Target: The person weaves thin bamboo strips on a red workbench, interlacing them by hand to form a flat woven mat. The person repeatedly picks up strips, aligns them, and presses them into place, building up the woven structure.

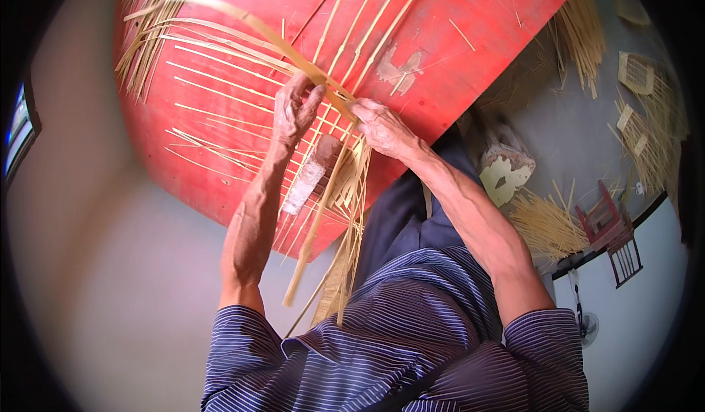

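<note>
My left hand pinches a wide, flat bamboo strip, which arcs up and away to the far left, its far end blurred. With closed fingers, my right hand grips the same strip close to its near end. Beneath both hands lies an open weave of thin bamboo splints, spreading left and away across a red board. A worn brick with a whitish face rests on the weave, just nearer than my hands. Beside it, a bundle of splints hangs over the board's near edge.
The red board fills the upper middle. Bundled splints lie at its far left. On the floor at right are more splints, a chipped block, a small red chair and woven pieces. A fan stands at lower right.
</note>
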{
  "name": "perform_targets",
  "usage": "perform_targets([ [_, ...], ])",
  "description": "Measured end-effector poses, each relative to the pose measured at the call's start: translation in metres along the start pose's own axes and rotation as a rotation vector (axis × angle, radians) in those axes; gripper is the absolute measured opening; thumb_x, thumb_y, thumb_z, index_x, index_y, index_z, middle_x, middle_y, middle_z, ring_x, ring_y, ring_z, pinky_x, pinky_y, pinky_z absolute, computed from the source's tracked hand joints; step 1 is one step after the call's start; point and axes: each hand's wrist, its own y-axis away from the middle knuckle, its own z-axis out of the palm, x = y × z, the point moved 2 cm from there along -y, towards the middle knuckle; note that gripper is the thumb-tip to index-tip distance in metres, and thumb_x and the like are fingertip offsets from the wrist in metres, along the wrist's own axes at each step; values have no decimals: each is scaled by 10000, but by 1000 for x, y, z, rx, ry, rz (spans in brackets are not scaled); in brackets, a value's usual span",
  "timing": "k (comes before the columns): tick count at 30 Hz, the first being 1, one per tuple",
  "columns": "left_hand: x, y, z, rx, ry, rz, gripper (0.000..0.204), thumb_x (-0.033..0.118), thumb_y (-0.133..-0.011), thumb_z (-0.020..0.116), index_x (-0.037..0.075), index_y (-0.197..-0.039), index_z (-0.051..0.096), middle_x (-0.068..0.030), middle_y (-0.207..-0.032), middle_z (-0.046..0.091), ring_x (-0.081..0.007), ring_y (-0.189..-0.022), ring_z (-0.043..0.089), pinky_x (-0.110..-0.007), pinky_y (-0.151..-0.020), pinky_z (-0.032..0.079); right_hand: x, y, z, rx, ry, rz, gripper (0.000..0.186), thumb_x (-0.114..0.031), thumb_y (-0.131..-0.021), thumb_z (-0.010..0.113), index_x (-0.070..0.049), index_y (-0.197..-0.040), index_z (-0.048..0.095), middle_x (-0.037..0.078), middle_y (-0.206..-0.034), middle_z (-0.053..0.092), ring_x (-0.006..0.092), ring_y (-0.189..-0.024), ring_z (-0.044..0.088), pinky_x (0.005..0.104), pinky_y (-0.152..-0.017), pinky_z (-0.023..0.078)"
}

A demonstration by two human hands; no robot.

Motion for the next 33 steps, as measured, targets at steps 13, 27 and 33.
perform_targets([
  [13,-21,18,-10,-254,-877,286,113,185,-851,664,99,-913,701,-60,-960,652,-289,-998,575,-465,-899,430,6,5,3,58,-48,-17,496,-10,-830,634,28,-1319,559,247,-1318,572,411,-1224,554,431,-1050,458],
  [27,-33,-23,-2,119,412,-628,205,132,-889,672,-61,-957,674,-130,-808,703,-205,-697,687,-328,-632,585,2,-4,1,-61,89,-52,537,5,-760,611,-36,-1292,553,200,-1301,566,408,-1151,554,480,-1007,458],
  [33,-15,-32,-3,-59,266,-204,290,180,-944,650,-43,-1128,672,-110,-1001,737,-193,-954,672,-349,-894,515,6,-12,7,25,122,-57,475,9,-751,606,-79,-1218,596,116,-1164,625,364,-1035,587,470,-911,466],
])
